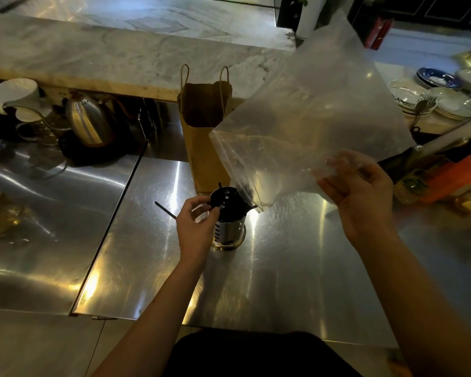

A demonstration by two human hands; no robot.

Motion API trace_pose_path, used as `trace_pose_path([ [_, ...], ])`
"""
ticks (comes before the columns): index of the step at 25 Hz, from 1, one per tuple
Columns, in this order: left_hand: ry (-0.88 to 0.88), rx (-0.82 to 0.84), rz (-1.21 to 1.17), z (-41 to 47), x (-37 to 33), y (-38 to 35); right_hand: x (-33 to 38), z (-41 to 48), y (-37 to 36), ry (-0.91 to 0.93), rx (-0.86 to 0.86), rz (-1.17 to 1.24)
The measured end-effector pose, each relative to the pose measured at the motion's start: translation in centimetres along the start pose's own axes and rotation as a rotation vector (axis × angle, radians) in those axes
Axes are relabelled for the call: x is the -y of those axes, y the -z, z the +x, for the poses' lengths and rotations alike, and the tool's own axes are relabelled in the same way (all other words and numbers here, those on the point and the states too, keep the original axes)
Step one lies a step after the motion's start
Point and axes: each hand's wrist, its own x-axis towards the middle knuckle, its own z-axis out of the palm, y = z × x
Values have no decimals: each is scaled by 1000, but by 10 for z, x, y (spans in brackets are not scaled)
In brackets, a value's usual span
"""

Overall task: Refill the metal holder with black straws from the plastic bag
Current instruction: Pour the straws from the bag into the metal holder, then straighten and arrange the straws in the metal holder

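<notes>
tilting over the holder (229, 227), the bag (310, 126) hangs from the right hand (356, 191), which is clenched on a bunched lower edge of the plastic. the bag looks almost empty; its lowest corner points down at the holder's mouth, and a dark cluster of straws (234, 205) shows at that corner, partly in the plastic and partly inside the holder. the holder, a perforated metal cylinder, stands upright on the steel counter (297, 268), just in front of a brown paper bag (201, 131) with twine handles. the left hand (196, 224) is at the holder's near-left rim, fingers curled, thumb and fingertips pinching at straws there; whether it grips the rim itself i cannot tell. one loose straw (163, 209) lies slanting on the counter just left of that hand, its near end hidden behind the fingers. further left sit a kettle (89, 122) and a white dripper (15, 97); stacked plates (443, 100) are at the far right.
</notes>
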Motion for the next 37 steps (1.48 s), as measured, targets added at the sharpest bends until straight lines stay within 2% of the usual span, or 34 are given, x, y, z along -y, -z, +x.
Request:
trace_pose_path([
  [11, 17, 9, 57, -2, 14, -2, -37, 5, 56, -228, -140, 310],
  [22, -41, 6, 89, -4, 18, -2, -127, -9, 110, -544, -406, 583],
  [27, -24, 6, 86, -3, 22, -1, -161, -19, 130, -631, -421, 522],
  [30, -24, 27, 79, -3, 24, 2, -182, -22, 139, -736, -515, 449],
  [37, 33, 9, 48, 4, 46, 20, -192, -20, 117, -868, -411, 196],
])
